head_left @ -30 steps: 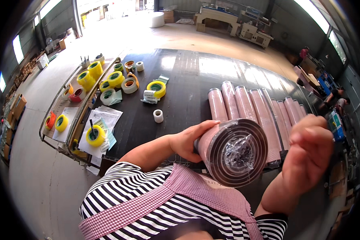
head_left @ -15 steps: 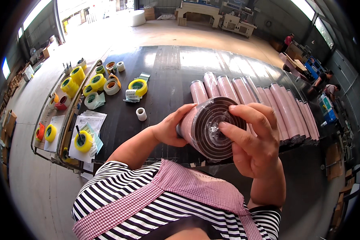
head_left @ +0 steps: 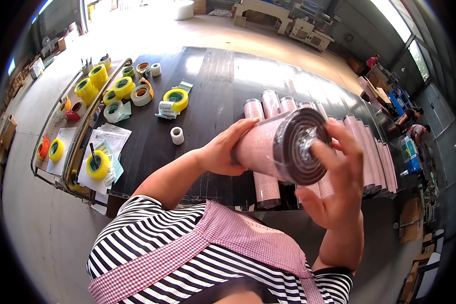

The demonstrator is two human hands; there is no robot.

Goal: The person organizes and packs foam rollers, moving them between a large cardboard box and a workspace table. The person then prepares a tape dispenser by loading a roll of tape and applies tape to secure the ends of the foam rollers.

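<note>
My left hand (head_left: pixel 223 149) grips a thick pink roll (head_left: pixel 262 147) by its far left part, holding it tilted above the table. Clear plastic film wraps the roll and is bunched at the centre of its dark spiral end, which faces up and to the right. Beside that end is my right hand (head_left: pixel 339 190), fingers apart and partly smeared by motion. Its index finger reaches to the bunched film, and its thumb is off the roll. Beyond and below lie more pink wrapped rolls (head_left: pixel 357 139), side by side on the black table (head_left: pixel 207 96).
Yellow packing tape rolls (head_left: pixel 175 99) and a small white roll (head_left: pixel 177 135) stand on the left of the table. Papers (head_left: pixel 114 139) lie at its left edge, by a metal-framed cart (head_left: pixel 61 169) with more tape. Other people (head_left: pixel 418 131) work at far right.
The pink roll has turned and moved right, so more of its side shows. My right hand has loosened from the end's rim, its thumb and fingers moving away.
</note>
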